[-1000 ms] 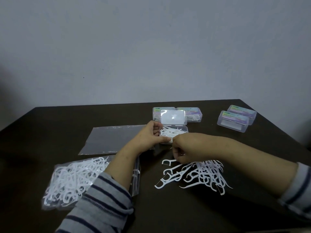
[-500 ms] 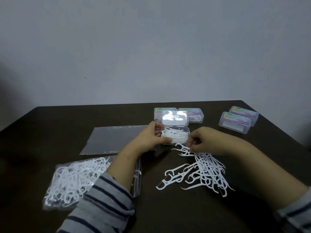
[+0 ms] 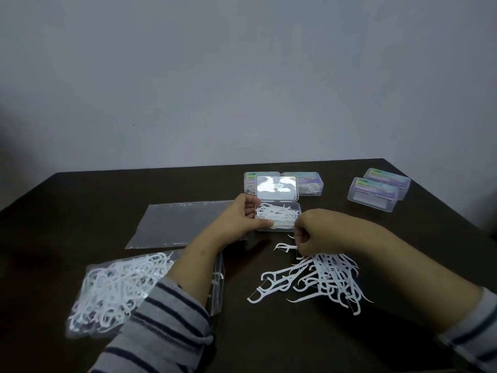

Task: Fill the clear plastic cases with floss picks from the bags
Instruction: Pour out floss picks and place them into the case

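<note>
While the left hand point(image 3: 243, 220) steadies the open clear case point(image 3: 278, 219), thumb on its near left corner and fingers curled along its left wall, the right hand point(image 3: 313, 232) hovers with fingers curled down over the loose floss picks point(image 3: 314, 278), pinching at the top of the heap; whether a pick is actually caught cannot be told. The case lies just ahead and left of that hand, long axis across the view, lid up, partly filled. A full bag point(image 3: 115, 289) sits near left on the dark counter point(image 3: 80, 205), an emptied bag point(image 3: 177, 224) beyond it, closed cases point(image 3: 372, 193) far right against a bare grey wall point(image 3: 242, 76).
</note>
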